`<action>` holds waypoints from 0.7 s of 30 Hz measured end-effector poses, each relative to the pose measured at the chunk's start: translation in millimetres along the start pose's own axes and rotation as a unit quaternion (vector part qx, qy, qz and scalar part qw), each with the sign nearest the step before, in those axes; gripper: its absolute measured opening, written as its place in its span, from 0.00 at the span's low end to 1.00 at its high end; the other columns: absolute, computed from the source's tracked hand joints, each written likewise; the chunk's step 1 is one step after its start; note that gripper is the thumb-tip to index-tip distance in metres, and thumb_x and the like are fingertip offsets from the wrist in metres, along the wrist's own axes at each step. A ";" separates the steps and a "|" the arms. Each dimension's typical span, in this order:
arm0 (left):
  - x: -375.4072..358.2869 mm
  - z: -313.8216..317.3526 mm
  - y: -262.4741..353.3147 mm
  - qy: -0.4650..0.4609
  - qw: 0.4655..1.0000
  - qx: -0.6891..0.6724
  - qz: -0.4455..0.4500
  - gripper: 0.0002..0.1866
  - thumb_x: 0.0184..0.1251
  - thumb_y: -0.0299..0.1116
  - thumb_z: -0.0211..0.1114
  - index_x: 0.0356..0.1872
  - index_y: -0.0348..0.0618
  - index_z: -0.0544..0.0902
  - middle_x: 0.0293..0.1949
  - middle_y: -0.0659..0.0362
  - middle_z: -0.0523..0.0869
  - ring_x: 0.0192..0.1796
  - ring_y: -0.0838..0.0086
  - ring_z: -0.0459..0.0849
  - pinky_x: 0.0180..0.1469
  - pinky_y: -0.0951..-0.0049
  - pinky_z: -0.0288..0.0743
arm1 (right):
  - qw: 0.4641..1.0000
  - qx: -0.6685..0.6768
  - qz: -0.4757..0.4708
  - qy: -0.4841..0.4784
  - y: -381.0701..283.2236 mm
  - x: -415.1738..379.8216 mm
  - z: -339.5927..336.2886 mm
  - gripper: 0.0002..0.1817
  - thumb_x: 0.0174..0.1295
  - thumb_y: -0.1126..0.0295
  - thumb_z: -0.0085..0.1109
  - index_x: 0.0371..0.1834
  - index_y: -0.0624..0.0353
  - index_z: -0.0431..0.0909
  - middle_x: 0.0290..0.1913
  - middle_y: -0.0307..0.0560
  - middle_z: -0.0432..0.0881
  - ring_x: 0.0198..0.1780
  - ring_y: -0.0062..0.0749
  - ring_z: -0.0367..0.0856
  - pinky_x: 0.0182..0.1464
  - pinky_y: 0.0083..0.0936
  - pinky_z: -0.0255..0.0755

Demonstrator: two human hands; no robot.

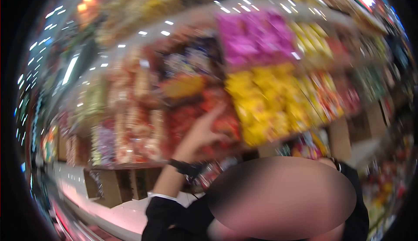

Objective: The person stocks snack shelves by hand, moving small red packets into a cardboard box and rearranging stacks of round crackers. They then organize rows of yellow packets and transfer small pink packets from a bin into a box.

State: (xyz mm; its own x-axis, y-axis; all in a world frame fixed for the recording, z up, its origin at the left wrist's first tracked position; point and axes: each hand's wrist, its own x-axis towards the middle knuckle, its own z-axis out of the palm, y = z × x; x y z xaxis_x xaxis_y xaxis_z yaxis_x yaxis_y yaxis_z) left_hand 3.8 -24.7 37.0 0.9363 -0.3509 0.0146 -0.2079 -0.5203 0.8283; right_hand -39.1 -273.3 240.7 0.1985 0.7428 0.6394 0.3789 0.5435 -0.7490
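My left hand (203, 130) reaches up to the shelf, over a section of red wrapped packets (180, 118). Its fingers are stretched out and the thumb stands apart; no held item shows, though motion smears the picture. Around that wrist is a black wristwatch (185, 168), above a black sleeve. Just right of the hand are shiny yellow packets (265, 104). Of my right arm, a black sleeve (359, 197) and a bit of wrist with a band (336, 165) show at lower right. A blurred oval patch covers the right hand, so its fingers are hidden.
Bright pink packets (257, 38) lie above the yellow ones. Clear bags of pale and orange snacks (137, 132) fill the shelf's left part. Cardboard boxes (115, 186) stand under it. Further goods (387, 189) are at the right, and a lit white counter (78, 197) at lower left.
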 end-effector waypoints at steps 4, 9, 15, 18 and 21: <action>4.4 8.7 -16.4 0.002 1.000 0.026 0.014 0.58 0.40 0.27 0.83 0.78 0.48 0.60 0.74 0.49 0.69 0.75 0.62 0.69 0.73 0.65 0.64 | 0.958 -0.125 0.252 0.050 -69.0 -23.3 3.8 0.13 0.67 0.73 0.50 0.46 0.60 0.86 0.45 0.42 0.90 0.39 0.30 0.87 0.37 0.27 0.77; 5.9 9.5 -16.1 -0.007 0.995 0.016 -0.095 0.58 0.40 0.30 0.84 0.78 0.50 0.61 0.69 0.46 0.75 0.73 0.58 0.71 0.73 0.62 0.65 | 0.972 -0.167 0.077 0.148 -39.5 -67.9 -14.2 0.16 0.62 0.78 0.56 0.52 0.60 0.84 0.46 0.46 0.89 0.41 0.33 0.88 0.43 0.29 0.79; 6.3 12.7 -14.2 -0.002 0.994 0.009 -0.110 0.57 0.39 0.28 0.84 0.77 0.48 0.63 0.70 0.47 0.74 0.74 0.59 0.70 0.73 0.62 0.65 | 0.630 -0.593 0.312 0.392 35.3 -237.7 -172.7 0.22 0.64 0.81 0.58 0.63 0.65 0.76 0.52 0.55 0.86 0.52 0.35 0.86 0.55 0.29 0.77; 6.7 13.0 -12.9 -0.001 0.992 0.013 -0.126 0.56 0.39 0.27 0.83 0.76 0.47 0.63 0.71 0.47 0.73 0.74 0.59 0.70 0.74 0.62 0.64 | 0.503 -0.676 0.461 0.278 55.4 -357.4 -218.8 0.26 0.58 0.77 0.63 0.64 0.65 0.76 0.55 0.59 0.84 0.56 0.45 0.83 0.57 0.35 0.76; 7.3 13.4 -11.9 0.006 0.993 0.024 -0.114 0.56 0.39 0.26 0.83 0.76 0.46 0.63 0.71 0.48 0.74 0.74 0.60 0.70 0.75 0.62 0.63 | 0.540 -0.614 0.521 0.247 72.0 -384.1 -230.8 0.30 0.54 0.74 0.65 0.65 0.63 0.75 0.56 0.63 0.82 0.59 0.53 0.80 0.59 0.41 0.74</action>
State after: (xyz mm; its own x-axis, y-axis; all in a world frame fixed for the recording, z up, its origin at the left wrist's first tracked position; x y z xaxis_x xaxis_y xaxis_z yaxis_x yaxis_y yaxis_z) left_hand 9.3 -31.5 19.8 0.9641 -0.2103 -0.1620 -0.0041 -0.6221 0.7829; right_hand 120.6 -609.7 -18.8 0.9834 0.0362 0.1780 0.0828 -0.9616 -0.2618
